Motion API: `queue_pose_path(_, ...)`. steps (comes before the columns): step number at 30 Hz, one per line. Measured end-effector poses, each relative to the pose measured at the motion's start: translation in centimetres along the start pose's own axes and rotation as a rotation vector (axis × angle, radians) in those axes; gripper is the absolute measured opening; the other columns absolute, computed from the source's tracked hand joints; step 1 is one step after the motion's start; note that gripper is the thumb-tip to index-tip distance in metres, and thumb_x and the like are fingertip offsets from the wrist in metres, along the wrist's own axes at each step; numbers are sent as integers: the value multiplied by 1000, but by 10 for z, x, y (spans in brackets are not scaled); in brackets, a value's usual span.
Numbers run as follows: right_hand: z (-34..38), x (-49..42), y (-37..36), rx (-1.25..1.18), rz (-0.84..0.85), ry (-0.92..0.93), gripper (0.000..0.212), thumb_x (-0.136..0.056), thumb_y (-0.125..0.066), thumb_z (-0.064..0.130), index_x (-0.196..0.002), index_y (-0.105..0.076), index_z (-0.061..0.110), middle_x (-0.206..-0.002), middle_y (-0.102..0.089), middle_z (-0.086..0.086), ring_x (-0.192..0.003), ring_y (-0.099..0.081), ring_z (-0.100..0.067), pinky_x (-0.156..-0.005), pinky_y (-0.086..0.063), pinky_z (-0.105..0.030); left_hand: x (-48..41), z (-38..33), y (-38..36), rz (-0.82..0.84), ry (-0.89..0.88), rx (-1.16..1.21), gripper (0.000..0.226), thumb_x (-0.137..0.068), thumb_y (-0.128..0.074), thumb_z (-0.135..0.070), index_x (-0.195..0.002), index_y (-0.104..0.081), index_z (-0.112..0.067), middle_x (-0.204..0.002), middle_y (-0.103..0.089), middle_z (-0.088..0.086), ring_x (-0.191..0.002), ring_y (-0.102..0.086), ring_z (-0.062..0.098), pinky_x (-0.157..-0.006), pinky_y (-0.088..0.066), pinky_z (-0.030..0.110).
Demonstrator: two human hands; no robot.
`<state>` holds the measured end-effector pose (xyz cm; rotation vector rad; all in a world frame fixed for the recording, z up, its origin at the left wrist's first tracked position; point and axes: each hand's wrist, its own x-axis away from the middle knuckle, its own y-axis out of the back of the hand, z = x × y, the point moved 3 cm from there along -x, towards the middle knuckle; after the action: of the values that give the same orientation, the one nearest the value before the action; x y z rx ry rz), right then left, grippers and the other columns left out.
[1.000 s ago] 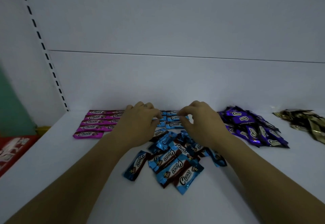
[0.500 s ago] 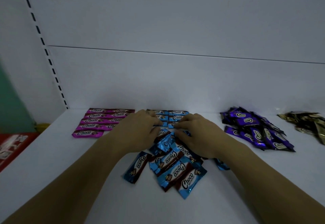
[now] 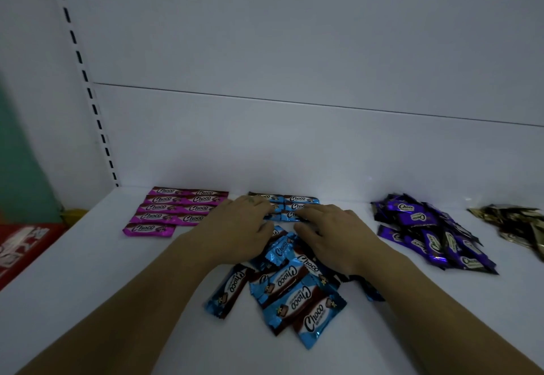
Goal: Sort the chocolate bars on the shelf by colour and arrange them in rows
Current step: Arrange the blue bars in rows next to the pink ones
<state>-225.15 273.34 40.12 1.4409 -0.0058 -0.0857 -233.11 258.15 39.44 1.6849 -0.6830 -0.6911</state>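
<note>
— Four colours of bars are out, but only the blue ones are being worked. See the small blue rows (image 3: 297, 204) at the far middle of the shelf (image 3: 88, 271)? Both hands rest at their near edge, palms down.

— Holding anything?

— I can't tell for certain. The left hand (image 3: 237, 235) lies flat, fingers spread only a little, its tips on the blue rows; the right hand (image 3: 332, 235) is the same, fingertips touching the nearest row. Neither looks closed round a bar. My guess is they are squaring the rows up, pressing edges into line.

— And the rest of the blue?

— A loose blue pile (image 3: 290, 289) sits just near of the hands, bars overlapping at all angles, partly under the wrists. It is probably kept close so each bar is a short reach from its row.

— Other colours?

— Pink rows (image 3: 176, 211) at far left, neat, two across, with one single bar nearest. A purple heap (image 3: 429, 233) to the right, unsorted, and a gold heap (image 3: 518, 224) at the far right edge.

— The surroundings?

— White shelf, white back panel (image 3: 294, 139), a slotted upright (image 3: 88, 92) at left. Beyond it, something red (image 3: 20, 245) lower down. Dim light.
</note>
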Motion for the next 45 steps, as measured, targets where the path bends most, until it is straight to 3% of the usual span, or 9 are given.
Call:
queue_pose_path(8,2,1,5,15,-10,13,43,-101,-30,47,-137,-46,28,-143,-46,6,-128,-40,-18,-106,-28,-35,3,0,4,-9,-17,-9,46,-101,-33,-38,-145,-36,-25,-153,-32,-5,-135,-32,14,-113,-26,42)
queue_pose_path(13,2,5,7,24,-23,43,40,-101,-31,46,-128,-54,29,-132,-55,6,-120,-46,-16,-103,-33,-36,8,1,13,-25,-44,49,37,-100,-39,-35,-134,-51,-26,-144,-42,-9,-127,-38,10,-109,-33,32)
queue_pose_path(18,-2,6,11,7,-7,48,40,-100,-33,47,-117,-60,23,-122,-59,5,-111,-51,-15,-97,-42,-39,12,-4,18,55,-70,46,43,-102,-33,-37,-141,-46,-25,-149,-39,-9,-134,-33,7,-110,-28,24)
queue_pose_path(22,4,3,6,-65,-13,66,42,-99,-36,49,-130,-49,24,-131,-55,5,-118,-51,-17,-100,-38,-36,13,-2,16,16,-47,121,37,-100,-39,-37,-134,-50,-26,-138,-50,-2,-119,-48,13,-101,-43,33)
queue_pose_path(26,4,-1,1,-55,26,80,46,-98,-30,55,-130,-50,30,-134,-55,9,-121,-50,-13,-102,-40,-40,10,-4,12,52,-58,84,41,-102,-33,-39,-138,-48,-25,-145,-45,-4,-127,-44,12,-105,-35,26)
queue_pose_path(32,2,1,2,-54,24,82,44,-98,-33,54,-131,-51,31,-132,-57,7,-116,-52,-13,-100,-42,-37,9,-1,9,75,-44,82,45,-102,-33,-40,-143,-43,-24,-149,-41,-4,-130,-42,14,-108,-35,28)
queue_pose_path(35,2,-1,1,-48,-2,89,46,-98,-34,55,-134,-49,31,-136,-54,7,-121,-50,-13,-106,-36,-38,10,-1,9,57,-48,88,45,-102,-34,-40,-143,-42,-24,-151,-37,-3,-135,-37,14,-110,-30,28)
queue_pose_path(39,4,-4,2,-24,56,58,58,-99,-30,54,-150,-28,27,-158,-23,6,-145,-21,-11,-119,-11,-40,8,3,8,49,-30,84,48,-101,-35,-41,-146,-38,-24,-154,-33,-3,-138,-33,14,-113,-26,29)
queue_pose_path(45,6,-3,3,-9,81,72,54,-99,-27,54,-144,-39,26,-154,-34,5,-140,-30,-13,-117,-18,-43,6,5,6,74,-26,62,49,-101,-33,-43,-147,-34,-25,-155,-31,-3,-139,-32,16,-115,-26,32)
